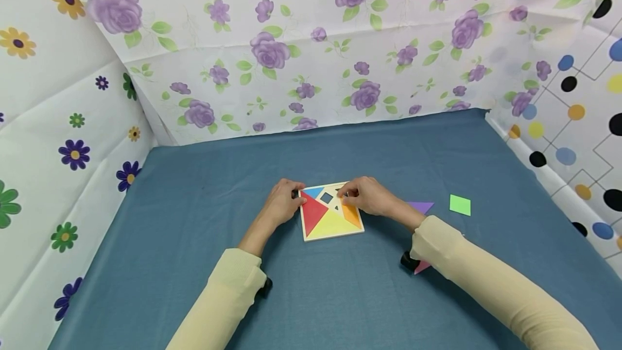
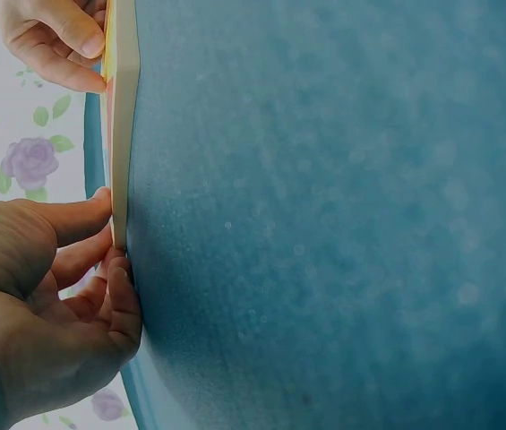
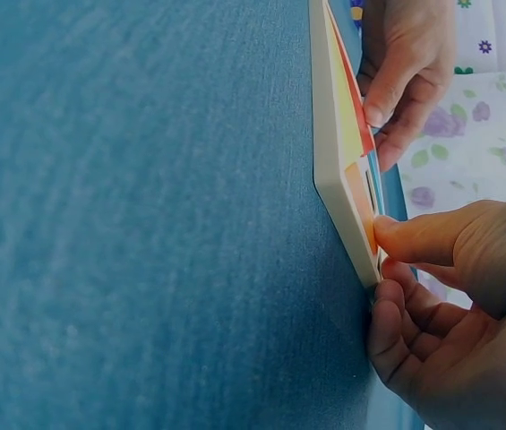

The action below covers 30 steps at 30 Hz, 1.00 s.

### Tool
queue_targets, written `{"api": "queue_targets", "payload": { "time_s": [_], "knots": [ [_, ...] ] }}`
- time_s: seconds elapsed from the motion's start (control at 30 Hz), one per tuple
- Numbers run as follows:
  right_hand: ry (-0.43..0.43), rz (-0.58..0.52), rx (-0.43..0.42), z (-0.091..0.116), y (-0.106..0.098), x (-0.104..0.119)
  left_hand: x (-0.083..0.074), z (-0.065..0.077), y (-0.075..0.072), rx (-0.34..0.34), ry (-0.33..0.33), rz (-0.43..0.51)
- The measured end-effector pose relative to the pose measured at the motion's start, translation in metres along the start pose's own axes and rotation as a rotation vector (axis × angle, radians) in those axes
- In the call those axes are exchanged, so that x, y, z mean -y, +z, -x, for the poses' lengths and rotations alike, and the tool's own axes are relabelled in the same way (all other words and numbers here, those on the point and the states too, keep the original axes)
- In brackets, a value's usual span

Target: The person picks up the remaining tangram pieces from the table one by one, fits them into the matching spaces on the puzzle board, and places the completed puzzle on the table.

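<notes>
A square cream tangram board (image 1: 335, 235) lies on the cloth between both hands. In it are a red triangle (image 1: 313, 211), a yellow triangle (image 1: 332, 224), a blue piece (image 1: 312, 192) and an orange piece (image 1: 352, 216); dark openings show near the far side. My left hand (image 1: 281, 202) pinches the board's left edge, thumb on top, as the left wrist view shows along the board's side (image 2: 125, 134). At the far right corner, my right hand (image 1: 370, 196) has its thumb on the orange piece (image 3: 360, 202) with bent fingers close against it.
Right of the board lie a purple piece (image 1: 421, 207), partly behind the right forearm, and a green square (image 1: 460, 204). A pink piece (image 1: 421, 267) peeks out beside the black wrist camera (image 1: 410, 261). Blue cloth (image 1: 340, 301) covers the table; flowered sheets (image 1: 301, 69) hang behind.
</notes>
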State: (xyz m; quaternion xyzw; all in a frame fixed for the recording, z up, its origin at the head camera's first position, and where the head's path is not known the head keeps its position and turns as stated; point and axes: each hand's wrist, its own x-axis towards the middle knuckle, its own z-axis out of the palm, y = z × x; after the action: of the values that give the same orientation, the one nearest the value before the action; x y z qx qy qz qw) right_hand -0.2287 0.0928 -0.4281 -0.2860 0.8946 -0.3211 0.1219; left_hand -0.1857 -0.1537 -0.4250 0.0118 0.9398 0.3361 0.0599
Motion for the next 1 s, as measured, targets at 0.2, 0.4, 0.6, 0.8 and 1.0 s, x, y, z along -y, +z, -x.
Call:
{"api": "queue_targets", "payload": {
  "time_s": [0.2,0.4,0.6,0.8,1.0],
  "knots": [
    [-0.010,-0.015,-0.004,0.001,0.000,-0.002,-0.001,-0.001,0.001,0.001,-0.007,-0.003],
    [-0.027,-0.039,-0.014,0.003,-0.002,-0.004,-0.002,-0.003,0.002,0.002,-0.022,-0.007],
    [-0.031,-0.046,-0.020,0.006,-0.005,-0.003,-0.002,-0.002,0.001,0.000,-0.009,0.005],
    [-0.059,-0.064,-0.041,0.012,-0.006,-0.006,-0.001,-0.001,0.000,0.002,-0.007,0.013],
    [-0.076,-0.084,-0.056,0.022,-0.010,-0.009,-0.001,0.000,0.001,0.003,-0.008,0.010]
  ]
}}
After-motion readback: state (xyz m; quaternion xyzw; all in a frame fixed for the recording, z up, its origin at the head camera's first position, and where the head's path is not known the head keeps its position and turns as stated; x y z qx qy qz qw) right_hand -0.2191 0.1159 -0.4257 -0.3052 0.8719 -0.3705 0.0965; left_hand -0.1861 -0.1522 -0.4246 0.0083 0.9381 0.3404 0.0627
